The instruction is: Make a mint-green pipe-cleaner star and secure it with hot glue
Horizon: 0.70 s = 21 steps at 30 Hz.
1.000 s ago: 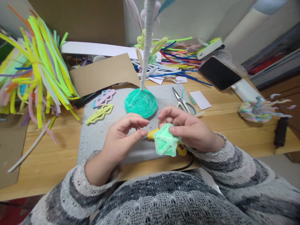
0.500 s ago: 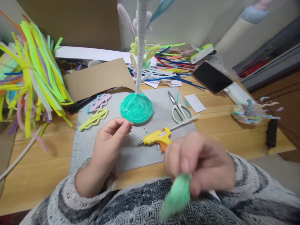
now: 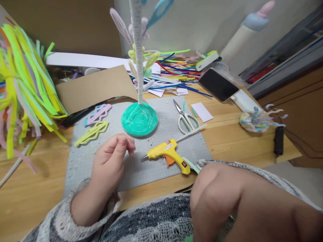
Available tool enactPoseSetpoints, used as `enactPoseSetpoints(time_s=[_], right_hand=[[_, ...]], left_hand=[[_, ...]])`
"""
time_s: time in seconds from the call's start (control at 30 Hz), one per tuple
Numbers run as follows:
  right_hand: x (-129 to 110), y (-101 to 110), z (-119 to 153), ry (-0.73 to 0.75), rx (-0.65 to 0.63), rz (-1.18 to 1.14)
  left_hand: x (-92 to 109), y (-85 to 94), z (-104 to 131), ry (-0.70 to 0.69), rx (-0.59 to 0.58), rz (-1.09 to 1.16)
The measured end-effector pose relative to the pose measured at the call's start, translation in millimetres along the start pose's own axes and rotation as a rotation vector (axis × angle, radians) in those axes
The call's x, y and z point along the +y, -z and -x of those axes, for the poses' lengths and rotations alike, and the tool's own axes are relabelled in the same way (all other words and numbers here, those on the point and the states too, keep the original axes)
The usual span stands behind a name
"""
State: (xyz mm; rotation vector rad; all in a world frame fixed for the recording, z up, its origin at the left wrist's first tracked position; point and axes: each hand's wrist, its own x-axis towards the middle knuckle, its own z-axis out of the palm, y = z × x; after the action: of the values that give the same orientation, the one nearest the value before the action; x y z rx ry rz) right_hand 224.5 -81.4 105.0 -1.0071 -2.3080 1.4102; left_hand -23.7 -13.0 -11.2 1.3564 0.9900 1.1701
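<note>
My left hand (image 3: 111, 163) is closed in a pinch above the grey cutting mat (image 3: 133, 171); whatever its fingertips may hold is too small to make out. My right hand (image 3: 224, 198) is large and close to the camera, its fingers curled downward and mostly hidden. A sliver of a green fuzzy leaf-shaped piece (image 3: 188, 238) shows under it at the bottom edge. Between the hands lies a yellow glue gun (image 3: 171, 151), its nozzle toward my left hand. Behind stands a white wrapped stem (image 3: 138, 60) on a round teal base (image 3: 139, 122), with fuzzy flowers and leaves around it.
White-handled scissors (image 3: 186, 119) and a white card (image 3: 202, 112) lie to the right. Yellow zigzag pieces (image 3: 93, 132) rest on the mat's left. A bundle of pipe cleaners (image 3: 27, 84) hangs at far left. A phone (image 3: 218, 84) lies at the back right.
My right hand has moved down and closer to the camera, mostly hiding the green piece. The view has swung right, and the glue gun's handle now shows. My left hand keeps its pinch.
</note>
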Motion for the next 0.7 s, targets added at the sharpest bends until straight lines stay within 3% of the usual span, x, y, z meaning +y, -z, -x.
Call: enactPoseSetpoints(time_s=[0.13, 0.2, 0.27, 0.33, 0.47, 0.7], right_hand=[[14.9, 9.2, -15.5, 0.265, 0.185, 0.134], [33.7, 7.7, -30.9, 0.298, 0.322, 0.189], [54.1, 3.3, -47.6, 0.251, 0.490, -0.005], [71.0, -1.4, -62.1, 0.212, 0.466, -0.302], [86.5, -6.8, -76.2, 0.127, 0.289, -0.713], [92.5, -13.0, -77.0, 0.069, 0.145, -0.939]], left_hand=[[1.4, -3.0, -0.4, -0.023, 0.014, -0.066], [0.9, -2.8, -0.4, -0.098, -0.021, -0.154], [-0.3, -1.8, -0.6, -0.189, -0.012, -0.167], [-1.2, -0.5, -1.4, -0.242, -0.053, -0.141], [0.4, 2.1, -4.3, -0.332, -0.203, -0.257], [9.1, 3.0, -5.8, -0.385, -0.290, -0.278]])
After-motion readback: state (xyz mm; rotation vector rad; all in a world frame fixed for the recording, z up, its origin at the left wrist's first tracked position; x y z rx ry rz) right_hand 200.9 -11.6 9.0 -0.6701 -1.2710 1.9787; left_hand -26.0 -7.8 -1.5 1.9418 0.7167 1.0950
